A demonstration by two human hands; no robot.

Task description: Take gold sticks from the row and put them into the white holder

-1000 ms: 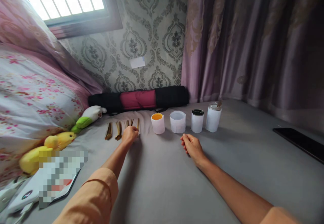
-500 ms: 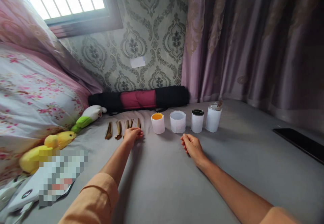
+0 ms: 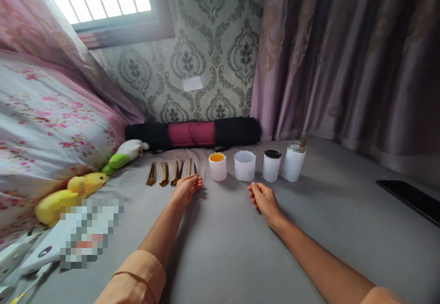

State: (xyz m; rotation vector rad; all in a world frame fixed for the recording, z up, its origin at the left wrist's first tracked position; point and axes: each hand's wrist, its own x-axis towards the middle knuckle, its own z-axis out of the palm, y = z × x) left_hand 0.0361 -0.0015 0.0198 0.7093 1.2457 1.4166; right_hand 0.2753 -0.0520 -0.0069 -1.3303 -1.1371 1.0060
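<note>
My left hand (image 3: 188,188) lies on the grey bed sheet (image 3: 220,240), fingers stretched toward the nearest of several brown sticks (image 3: 172,174) laid in a row. Its fingertips touch or almost touch the rightmost stick. My right hand (image 3: 264,198) rests on the sheet with its fingers curled loosely, nothing visible in it. Beyond the hands stand a white cup with an orange inside (image 3: 217,166), a wider white cup (image 3: 245,165), a white cup with a black inside (image 3: 272,165) and a taller jar wrapped in white (image 3: 294,160) with a stick in it.
A black and maroon rolled bag (image 3: 192,133) lies against the patterned wall. Yellow (image 3: 65,196) and green-white (image 3: 125,153) soft toys sit at the left by a floral pillow (image 3: 44,129). A black flat device (image 3: 410,196) lies at the right. Curtains hang behind.
My left hand has slid to the right along the row of sticks and its fingers have opened out. My right hand has stayed put. The view has shifted slightly.
</note>
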